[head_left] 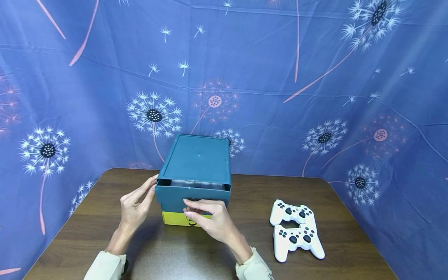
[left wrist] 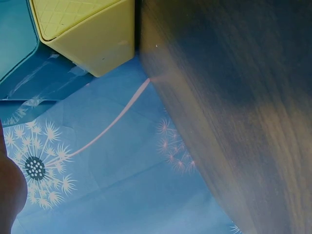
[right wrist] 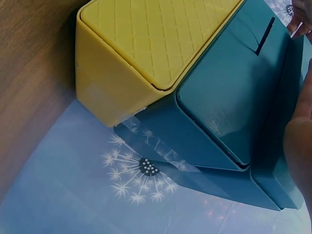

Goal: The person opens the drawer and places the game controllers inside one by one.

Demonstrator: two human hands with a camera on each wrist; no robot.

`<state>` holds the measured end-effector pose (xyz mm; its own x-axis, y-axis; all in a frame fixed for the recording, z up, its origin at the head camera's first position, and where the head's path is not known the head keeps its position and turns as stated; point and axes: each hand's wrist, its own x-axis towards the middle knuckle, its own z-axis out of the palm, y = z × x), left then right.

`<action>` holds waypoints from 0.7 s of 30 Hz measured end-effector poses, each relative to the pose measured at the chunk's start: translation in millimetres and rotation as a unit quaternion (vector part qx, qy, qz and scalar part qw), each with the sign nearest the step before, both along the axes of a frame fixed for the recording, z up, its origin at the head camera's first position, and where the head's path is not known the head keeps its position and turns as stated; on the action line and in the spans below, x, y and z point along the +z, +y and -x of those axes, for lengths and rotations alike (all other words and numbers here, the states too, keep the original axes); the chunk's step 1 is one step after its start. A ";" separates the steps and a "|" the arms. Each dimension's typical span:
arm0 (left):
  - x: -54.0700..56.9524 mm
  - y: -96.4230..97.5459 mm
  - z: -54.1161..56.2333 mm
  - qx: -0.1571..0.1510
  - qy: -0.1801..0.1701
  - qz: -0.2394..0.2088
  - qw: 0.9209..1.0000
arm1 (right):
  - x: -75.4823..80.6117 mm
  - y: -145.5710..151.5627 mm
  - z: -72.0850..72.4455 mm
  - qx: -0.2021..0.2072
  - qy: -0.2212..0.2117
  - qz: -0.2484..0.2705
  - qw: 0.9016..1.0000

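Note:
A teal drawer unit [head_left: 197, 159] stands above a yellow bottom drawer [head_left: 173, 218]. Its top teal drawer [head_left: 168, 193] is pulled partway out, and pale things [head_left: 196, 184] show in the gap under the lid. My left hand [head_left: 134, 208] touches the drawer's front left corner with fairly straight fingers. At the middle of the drawer front, my right hand [head_left: 213, 219] has its fingers bent at the dark handle, which they mostly cover. In the right wrist view, the right hand [right wrist: 298, 141] is beside the protruding top drawer [right wrist: 275, 170], and the lower teal drawer front [right wrist: 222, 97] is flush.
Two white game controllers [head_left: 297, 233] lie close together on the brown wooden table [head_left: 252, 217], right of the unit. A blue cloth [head_left: 266, 128] with dandelion prints hangs behind the table. Clear tape [right wrist: 165, 156] runs along the unit's side. The yellow drawer has a dark ring handle [head_left: 192, 222].

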<state>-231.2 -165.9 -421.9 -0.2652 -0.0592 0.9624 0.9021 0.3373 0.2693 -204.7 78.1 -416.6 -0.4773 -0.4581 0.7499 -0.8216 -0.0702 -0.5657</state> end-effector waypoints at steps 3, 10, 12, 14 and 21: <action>-0.6 -0.2 0.5 0.000 0.001 0.000 1.000 | -0.2 0.1 1.5 0.002 -0.004 0.001 1.000; -4.6 -2.0 3.8 -0.004 -0.005 -0.001 1.000 | 1.6 -0.2 4.5 0.002 -0.013 0.007 1.000; -6.0 -2.6 4.6 -0.003 -0.006 -0.001 1.000 | 1.8 -0.2 5.1 0.000 -0.017 0.008 1.000; -7.3 -3.1 5.3 -0.002 -0.007 0.000 1.000 | 1.9 -0.2 5.7 -0.003 -0.019 0.007 1.000; -9.8 -4.3 6.5 0.002 -0.012 0.001 1.000 | 1.2 -1.6 8.6 -0.013 -0.009 0.011 1.000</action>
